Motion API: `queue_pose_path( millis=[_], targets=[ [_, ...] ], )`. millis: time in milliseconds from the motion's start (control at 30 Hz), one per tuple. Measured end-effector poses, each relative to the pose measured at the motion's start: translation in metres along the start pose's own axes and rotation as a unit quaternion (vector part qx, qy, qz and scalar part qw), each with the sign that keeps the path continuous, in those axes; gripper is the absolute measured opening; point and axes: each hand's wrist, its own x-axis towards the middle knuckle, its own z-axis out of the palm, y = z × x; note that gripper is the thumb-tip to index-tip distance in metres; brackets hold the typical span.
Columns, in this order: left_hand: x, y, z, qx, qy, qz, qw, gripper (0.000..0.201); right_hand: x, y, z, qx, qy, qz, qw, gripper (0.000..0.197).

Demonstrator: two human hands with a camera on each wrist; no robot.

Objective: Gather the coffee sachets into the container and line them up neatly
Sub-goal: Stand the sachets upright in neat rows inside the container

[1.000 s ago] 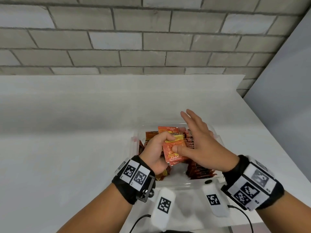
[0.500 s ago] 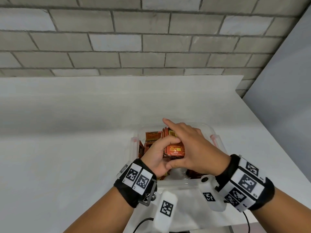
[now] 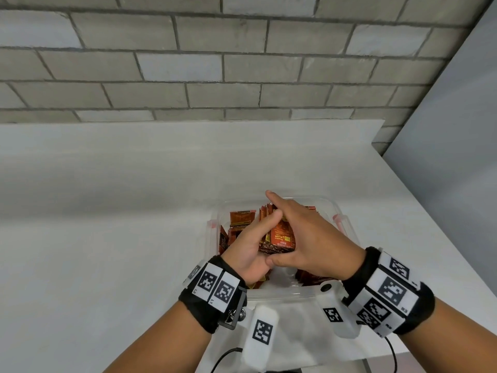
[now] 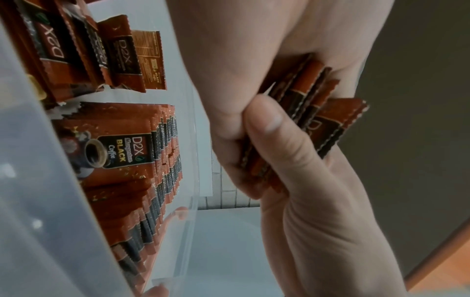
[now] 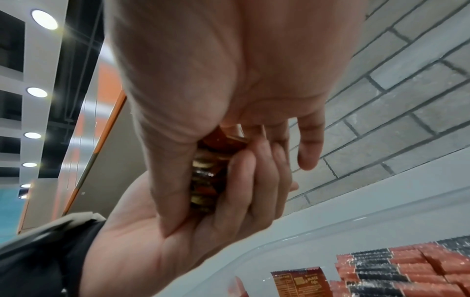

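Note:
A clear plastic container (image 3: 347, 227) sits on the white table, holding red-brown coffee sachets. Above it both hands hold one small stack of sachets (image 3: 281, 236) between them. My left hand (image 3: 252, 243) cups the stack from the left with its fingers curled round it. My right hand (image 3: 304, 238) covers the stack from the right, thumb under its near end, index finger stretched out. In the left wrist view the stack (image 4: 305, 112) is pinched between both hands, beside a neat row of sachets (image 4: 157, 160) in the container. The right wrist view shows the stack (image 5: 206, 172) edge-on.
Loose sachets (image 3: 242, 218) stand at the container's far left. The white table (image 3: 107, 238) runs left and back to a grey brick wall (image 3: 215, 63). The table's right edge (image 3: 430, 222) is close to the container. Cables hang below the wrists.
The right hand, open and raised a second ago, has come down and closed over the sachet stack. The stack now stands more upright between both hands, low over the container.

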Motion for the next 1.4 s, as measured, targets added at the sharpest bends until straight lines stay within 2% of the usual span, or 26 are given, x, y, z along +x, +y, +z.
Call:
queue_pose_path(
  millis=[100,167,233,300,367,467,600,667,700,767,833,867,933,1000,1033,1133,1200,1300,1400],
  targets=[
    [0.003,0.002,-0.008,0.026,0.015,-0.004,1.000,0.026,0.002,0.001,0.002,-0.013,-0.005,0.004,1.000,0.108],
    [0.002,0.005,-0.011,0.029,0.032,-0.005,0.999,0.027,0.002,0.002,0.001,0.045,-0.013,0.016,0.999,0.103],
    [-0.001,0.008,-0.012,0.022,0.029,-0.003,0.999,0.037,0.001,0.005,-0.003,0.130,0.023,0.017,0.991,0.087],
    [-0.004,0.009,-0.013,0.010,0.018,0.002,1.000,0.046,0.000,0.011,-0.009,0.166,0.072,0.023,0.983,0.064],
    [-0.004,0.010,-0.014,0.003,0.011,0.005,1.000,0.050,0.001,0.015,-0.013,0.168,0.076,0.043,0.982,0.045],
    [-0.004,0.009,-0.012,0.021,0.025,0.002,0.999,0.045,0.003,0.019,-0.016,0.174,0.071,0.057,0.981,0.037],
    [-0.004,0.008,-0.014,0.009,0.053,0.013,0.998,0.027,0.005,0.018,-0.022,0.187,0.185,0.050,0.963,0.016],
    [-0.004,0.008,-0.015,-0.011,0.065,0.026,0.997,0.025,0.003,0.015,-0.025,0.185,0.228,0.016,0.956,0.017],
    [-0.005,0.009,-0.015,-0.020,0.066,0.031,0.997,0.026,0.002,0.013,-0.024,0.167,0.222,-0.007,0.961,0.018],
    [-0.005,0.010,-0.015,-0.033,0.063,0.046,0.996,0.029,-0.001,0.011,-0.017,0.122,0.152,-0.050,0.979,0.016],
    [-0.004,0.012,-0.017,-0.036,0.064,0.065,0.995,0.039,-0.005,0.011,-0.010,0.107,0.072,-0.056,0.990,0.017],
    [-0.003,0.013,-0.018,-0.034,0.062,0.073,0.995,0.044,-0.006,0.011,-0.009,0.119,0.058,-0.049,0.990,0.022],
    [-0.004,0.014,-0.019,-0.027,0.059,0.085,0.994,0.048,-0.006,0.013,-0.011,0.170,0.087,-0.021,0.981,0.030],
    [-0.004,0.016,-0.017,-0.017,0.060,0.094,0.994,0.050,-0.004,0.013,-0.012,0.197,0.134,0.033,0.971,0.027],
    [-0.004,0.016,-0.017,-0.013,0.061,0.099,0.993,0.051,-0.003,0.013,-0.011,0.205,0.136,0.065,0.967,0.026],
    [-0.004,0.016,-0.016,0.002,0.059,0.112,0.992,0.053,-0.001,0.014,-0.002,0.294,0.081,0.127,0.944,0.031],
    [-0.005,0.016,-0.014,0.025,0.055,0.107,0.992,0.054,-0.001,0.013,-0.001,0.324,0.080,0.134,0.933,0.034],
    [-0.006,0.017,-0.011,0.064,0.045,0.084,0.993,0.054,0.003,0.014,-0.009,0.234,0.108,0.088,0.962,0.045],
    [-0.006,0.017,-0.009,0.107,0.046,0.077,0.990,0.052,0.010,0.011,-0.014,0.153,0.082,0.031,0.984,0.049]
  ],
)
